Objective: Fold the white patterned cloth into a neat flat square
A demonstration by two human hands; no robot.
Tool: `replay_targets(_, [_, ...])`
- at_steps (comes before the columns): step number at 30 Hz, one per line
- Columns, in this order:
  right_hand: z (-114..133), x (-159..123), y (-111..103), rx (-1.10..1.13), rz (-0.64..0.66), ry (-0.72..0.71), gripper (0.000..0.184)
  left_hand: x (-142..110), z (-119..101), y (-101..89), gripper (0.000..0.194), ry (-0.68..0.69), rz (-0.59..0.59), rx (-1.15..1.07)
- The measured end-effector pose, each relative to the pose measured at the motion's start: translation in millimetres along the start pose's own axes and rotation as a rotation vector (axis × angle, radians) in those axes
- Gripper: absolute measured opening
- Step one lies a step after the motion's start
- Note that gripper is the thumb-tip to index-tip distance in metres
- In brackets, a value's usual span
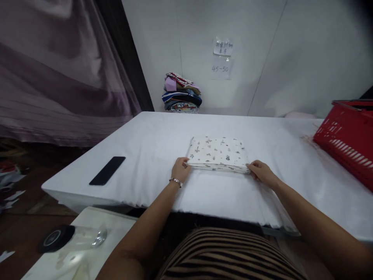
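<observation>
A folded white cloth (pixel 217 151) with small grey and brown prints lies flat in front of me, its layered edge towards my body. My left hand (pixel 181 168), with a bracelet on the wrist, pinches the cloth's near left corner. At the near right corner, my right hand (pixel 260 172) has thumb and fingers closed on the edge. The undersides of the layers are hidden.
A white-covered table (pixel 157 136) bears a black phone (pixel 107 171) at left and a red plastic basket (pixel 346 136) at right. Folded fabrics (pixel 182 95) are stacked beyond the far edge. A clear bottle (pixel 78 236) lies on a low white surface (pixel 116 221) at lower left.
</observation>
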State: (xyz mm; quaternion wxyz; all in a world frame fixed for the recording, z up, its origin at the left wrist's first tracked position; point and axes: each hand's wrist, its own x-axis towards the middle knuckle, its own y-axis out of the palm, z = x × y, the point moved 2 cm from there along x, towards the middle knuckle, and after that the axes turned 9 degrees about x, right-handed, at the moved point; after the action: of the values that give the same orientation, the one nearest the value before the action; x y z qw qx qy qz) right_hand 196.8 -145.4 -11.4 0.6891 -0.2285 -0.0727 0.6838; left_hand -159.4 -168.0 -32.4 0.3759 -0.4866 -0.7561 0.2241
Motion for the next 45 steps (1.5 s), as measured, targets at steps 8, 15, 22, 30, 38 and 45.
replay_targets(8, [-12.4, -9.8, -17.8, -0.208, -0.134, -0.553, 0.02, 2.9, 0.0, 1.0, 0.022, 0.123, -0.038, -0.015])
replay_targets(15, [-12.6, -15.4, -6.9, -0.471, -0.01, -0.721, 0.033, 5.7, 1.5, 2.5, 0.019, 0.144, -0.059, 0.008])
replay_targets(22, [-4.6, -5.2, -7.7, -0.682, 0.058, -0.745, 0.029, 5.1, -2.4, 1.3, 0.016, 0.155, -0.029, 0.062])
replay_targets(30, [-4.6, -4.6, -12.9, -0.737, 0.041, -0.779, 0.029, 3.4, -7.7, 1.7, 0.01, 0.203, 0.002, 0.173])
replay_targets(38, [-6.8, -4.8, -11.1, -0.65, -0.036, -0.866, 0.026, 3.2, -12.7, -0.7, 0.009, 0.163, 0.034, 0.214])
replay_targets(45, [-0.6, -5.3, -9.9, -0.68, 0.002, -0.839, 0.024, 2.2, -16.4, -4.4, 0.008, 0.199, 0.027, 0.299])
